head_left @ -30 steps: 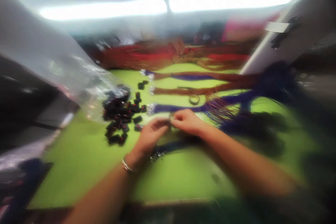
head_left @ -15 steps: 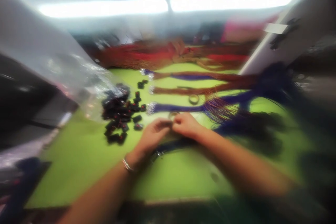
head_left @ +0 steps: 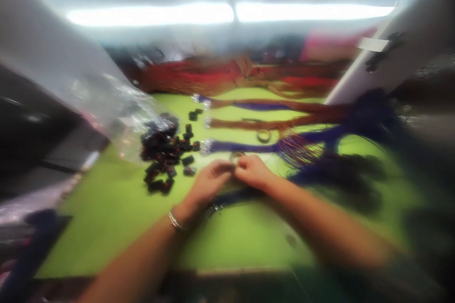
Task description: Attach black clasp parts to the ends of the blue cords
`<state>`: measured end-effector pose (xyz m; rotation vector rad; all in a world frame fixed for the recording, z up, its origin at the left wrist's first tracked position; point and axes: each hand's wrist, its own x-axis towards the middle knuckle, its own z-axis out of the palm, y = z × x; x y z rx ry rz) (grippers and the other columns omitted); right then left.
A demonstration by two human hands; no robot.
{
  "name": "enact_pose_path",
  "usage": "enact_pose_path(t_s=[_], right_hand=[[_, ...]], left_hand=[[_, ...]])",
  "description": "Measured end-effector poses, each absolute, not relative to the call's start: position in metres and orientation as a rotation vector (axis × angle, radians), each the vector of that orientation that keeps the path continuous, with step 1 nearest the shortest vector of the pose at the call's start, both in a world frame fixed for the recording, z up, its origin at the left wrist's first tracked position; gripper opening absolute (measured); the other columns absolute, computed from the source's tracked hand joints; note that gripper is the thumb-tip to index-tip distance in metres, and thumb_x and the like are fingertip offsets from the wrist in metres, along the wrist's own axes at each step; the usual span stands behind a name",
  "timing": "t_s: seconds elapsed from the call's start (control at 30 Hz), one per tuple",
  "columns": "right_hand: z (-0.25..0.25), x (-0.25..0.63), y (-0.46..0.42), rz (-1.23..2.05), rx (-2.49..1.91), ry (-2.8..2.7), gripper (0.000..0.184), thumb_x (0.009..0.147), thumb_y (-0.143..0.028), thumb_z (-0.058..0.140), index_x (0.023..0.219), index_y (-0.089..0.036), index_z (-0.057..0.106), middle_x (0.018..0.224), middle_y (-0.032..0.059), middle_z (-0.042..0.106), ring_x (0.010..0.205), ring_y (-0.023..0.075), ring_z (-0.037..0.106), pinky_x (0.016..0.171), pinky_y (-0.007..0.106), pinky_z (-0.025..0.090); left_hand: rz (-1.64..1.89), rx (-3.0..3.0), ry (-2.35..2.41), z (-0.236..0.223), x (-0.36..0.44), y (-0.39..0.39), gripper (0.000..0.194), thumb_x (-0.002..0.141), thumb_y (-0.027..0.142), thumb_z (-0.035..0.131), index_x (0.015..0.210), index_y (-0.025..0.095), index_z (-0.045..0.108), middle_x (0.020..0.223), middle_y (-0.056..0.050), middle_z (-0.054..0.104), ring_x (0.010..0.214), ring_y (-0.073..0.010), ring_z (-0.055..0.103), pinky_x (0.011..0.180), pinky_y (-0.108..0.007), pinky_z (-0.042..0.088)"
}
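Note:
My left hand (head_left: pixel 212 177) and my right hand (head_left: pixel 254 170) meet over the middle of the table, fingertips pinched close together. Whatever is between them is too small and blurred to name. Just behind the fingertips shows a ring like a small tape roll (head_left: pixel 237 155), partly hidden by the fingers. Below my hands lies a dark blue wire bundle (head_left: pixel 236 196) with shiny metal ends (head_left: pixel 214 209) pointing left. Beyond them a blue wire bundle (head_left: pixel 241 146) stretches across, its bright ends at the left. A second tape roll (head_left: pixel 263 136) lies behind it.
Several black connector housings (head_left: pixel 159 154) are heaped at the left beside a clear plastic bag (head_left: pixel 124 113). Brown wire bundles (head_left: pixel 245 124) run across the green table (head_left: pixel 106 227). Blue wires (head_left: pixel 369 113) pile up at the right. Red and brown wires (head_left: pixel 192 75) lie at the back.
The view has shifted slightly, so the table and its things appear a little further right. Both hands keep the same pinched pose at the same spot.

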<state>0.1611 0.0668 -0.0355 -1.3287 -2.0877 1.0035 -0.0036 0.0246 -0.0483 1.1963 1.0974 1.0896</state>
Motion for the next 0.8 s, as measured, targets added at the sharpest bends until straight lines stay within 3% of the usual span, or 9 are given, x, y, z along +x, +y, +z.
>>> enact_pose_path(t_s=[0.13, 0.27, 0.33, 0.43, 0.53, 0.67, 0.8], right_hand=[[-0.022, 0.168, 0.071, 0.994, -1.302, -2.080, 0.014, 0.067, -0.017, 0.049, 0.053, -0.015, 0.052, 0.052, -0.0041, 0.045, 0.052, 0.0075, 0.038, 0.050, 0.020, 0.029], [0.005, 0.173, 0.063, 1.034, -1.205, -2.271, 0.014, 0.073, -0.027, 0.054, 0.072, -0.015, 0.062, 0.066, -0.0009, 0.058, 0.058, 0.0088, 0.046, 0.054, 0.019, 0.034], [0.016, 0.174, 0.057, 0.869, -1.164, -2.431, 0.015, 0.070, -0.024, 0.058, 0.081, -0.016, 0.064, 0.076, 0.0019, 0.063, 0.065, 0.0110, 0.051, 0.058, 0.021, 0.036], [0.031, 0.187, 0.056, 0.594, -1.205, -2.491, 0.014, 0.068, -0.014, 0.055, 0.077, -0.015, 0.065, 0.078, 0.0042, 0.065, 0.070, 0.0129, 0.053, 0.062, 0.022, 0.038], [0.046, 0.235, 0.062, 0.563, -1.342, -2.280, 0.015, 0.070, -0.014, 0.053, 0.078, -0.015, 0.066, 0.075, 0.0033, 0.065, 0.068, 0.0127, 0.055, 0.064, 0.023, 0.041], [0.048, 0.341, 0.060, 0.495, -1.597, -1.774, 0.023, 0.072, -0.030, 0.057, 0.088, -0.015, 0.064, 0.084, 0.0057, 0.068, 0.075, 0.0166, 0.060, 0.070, 0.028, 0.046], [0.025, 0.421, 0.038, 0.461, -1.856, -1.617, 0.036, 0.061, -0.036, 0.066, 0.090, -0.016, 0.065, 0.092, 0.0097, 0.069, 0.082, 0.0227, 0.063, 0.077, 0.035, 0.049]], left_hand=[[1.119, 1.175, 1.069, -0.045, -0.001, 0.024, 0.028, 0.071, 0.026, 0.070, 0.097, 0.016, 0.068, 0.092, -0.008, 0.068, 0.083, -0.0187, 0.061, 0.076, -0.030, 0.048], [1.220, 1.108, 1.046, -0.039, -0.001, 0.021, 0.032, 0.071, 0.027, 0.070, 0.100, 0.016, 0.065, 0.096, -0.009, 0.067, 0.083, -0.0186, 0.061, 0.075, -0.030, 0.049], [1.240, 1.080, 1.034, -0.037, -0.002, 0.019, 0.035, 0.071, 0.027, 0.070, 0.104, 0.017, 0.063, 0.096, -0.008, 0.067, 0.082, -0.0181, 0.061, 0.075, -0.030, 0.049], [1.182, 1.116, 1.009, -0.040, -0.006, 0.017, 0.049, 0.074, 0.029, 0.067, 0.121, 0.020, 0.054, 0.096, -0.008, 0.066, 0.084, -0.0185, 0.062, 0.078, -0.032, 0.050], [1.000, 1.318, 1.061, -0.045, -0.007, 0.015, 0.050, 0.074, 0.031, 0.066, 0.122, 0.020, 0.055, 0.103, -0.009, 0.064, 0.095, -0.0216, 0.060, 0.087, -0.036, 0.048], [0.845, 1.665, 1.112, -0.051, -0.005, 0.015, 0.036, 0.074, 0.033, 0.063, 0.108, 0.021, 0.063, 0.112, -0.008, 0.060, 0.100, -0.0224, 0.058, 0.093, -0.038, 0.047], [0.825, 1.703, 1.126, -0.055, -0.005, 0.018, 0.032, 0.075, 0.036, 0.061, 0.104, 0.020, 0.064, 0.111, -0.008, 0.061, 0.098, -0.0227, 0.060, 0.091, -0.038, 0.048]])
